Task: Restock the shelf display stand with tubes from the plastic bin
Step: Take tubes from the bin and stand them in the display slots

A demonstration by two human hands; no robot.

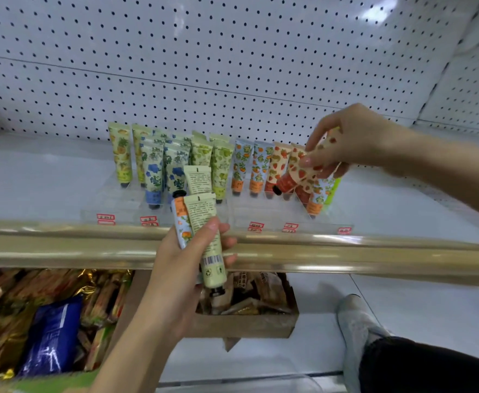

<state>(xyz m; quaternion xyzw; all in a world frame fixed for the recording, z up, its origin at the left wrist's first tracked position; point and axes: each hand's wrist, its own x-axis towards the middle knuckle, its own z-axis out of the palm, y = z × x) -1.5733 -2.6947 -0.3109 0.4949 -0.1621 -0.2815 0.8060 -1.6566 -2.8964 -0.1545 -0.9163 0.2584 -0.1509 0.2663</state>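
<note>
A clear acrylic display stand [119, 207] sits on the white shelf and holds rows of upright patterned tubes [153, 168]. My left hand [184, 268] grips a few tubes [207, 222] in front of the shelf rail: a pale green one showing its printed back, an orange-flowered blue one behind it, and another pale one above. My right hand [351, 140] is over the stand's right end. It holds several tubes, with a strawberry-print tube [295, 173] tilted cap-down above the red and orange row. The plastic bin is hidden from view.
A gold shelf rail [346, 251] runs across in front of the stand, with red price tags [105, 218] behind it. Below are cardboard boxes of snack packets [51, 330] and a white lower shelf [431, 307]. A shoe and dark trouser leg [357, 321] are at lower right.
</note>
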